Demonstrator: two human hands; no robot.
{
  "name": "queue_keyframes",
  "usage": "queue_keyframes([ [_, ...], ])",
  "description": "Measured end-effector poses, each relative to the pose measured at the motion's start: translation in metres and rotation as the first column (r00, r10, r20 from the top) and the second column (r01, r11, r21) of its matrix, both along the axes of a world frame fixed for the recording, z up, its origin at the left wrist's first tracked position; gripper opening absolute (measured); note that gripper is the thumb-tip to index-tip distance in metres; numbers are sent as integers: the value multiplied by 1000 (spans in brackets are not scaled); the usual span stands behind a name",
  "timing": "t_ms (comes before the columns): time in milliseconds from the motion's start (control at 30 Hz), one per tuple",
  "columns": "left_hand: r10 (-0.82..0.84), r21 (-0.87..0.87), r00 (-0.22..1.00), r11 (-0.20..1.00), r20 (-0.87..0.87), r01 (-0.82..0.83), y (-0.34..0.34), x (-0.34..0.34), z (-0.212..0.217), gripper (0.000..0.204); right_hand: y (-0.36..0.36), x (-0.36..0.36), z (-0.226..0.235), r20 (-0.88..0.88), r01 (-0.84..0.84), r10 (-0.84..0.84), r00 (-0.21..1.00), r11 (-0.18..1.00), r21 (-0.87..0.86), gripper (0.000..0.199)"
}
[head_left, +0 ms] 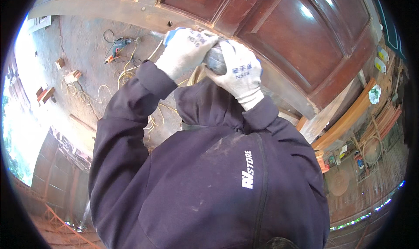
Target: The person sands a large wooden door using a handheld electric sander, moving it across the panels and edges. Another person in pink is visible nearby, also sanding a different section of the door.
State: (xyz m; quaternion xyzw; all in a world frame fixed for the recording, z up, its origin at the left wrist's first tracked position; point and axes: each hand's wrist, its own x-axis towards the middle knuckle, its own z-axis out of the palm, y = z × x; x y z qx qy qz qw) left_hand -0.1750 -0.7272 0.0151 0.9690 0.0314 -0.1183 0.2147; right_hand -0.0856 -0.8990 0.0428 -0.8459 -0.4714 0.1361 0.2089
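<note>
My left hand, in a white glove with blue at the fingertips, is closed at the lower edge of a brown panelled wooden door. Beside it, my right hand in a matching glove curls round a grey, rounded object. That object sits between both hands, close to the door's pale frame edge. Its lower part and front are hidden, so its kind does not show. Both gloves appear to press on it. My dark sleeves and jacket fill the lower middle of the view.
On the floor at left lie a teal and red power tool, tangled yellow cable and several wood blocks. Long boards rest along the right side. Yellow and white containers stand past the door's right edge.
</note>
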Motion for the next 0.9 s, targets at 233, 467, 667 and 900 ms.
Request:
queue_keyframes([
  [233, -91, -54, 994, 994, 63, 94, -27, 15, -4, 36, -27, 6, -3, 33, 17, -17, 999, 1000, -3, 67],
  [467, -33, 42, 984, 999, 178, 26, -12, 9, -10, 35, -11, 10, -5, 53, 5, -6, 999, 1000, 14, 66],
  [667, -77, 45, 995, 996, 68, 74, -13, 11, -5, 36, -17, 3, -3, 23, 39, -39, 999, 999, 6, 68],
  [900, -39, 27, 993, 999, 113, 36, -3, 5, -14, 39, -3, 4, -2, 39, 26, -26, 999, 1000, -8, 69],
])
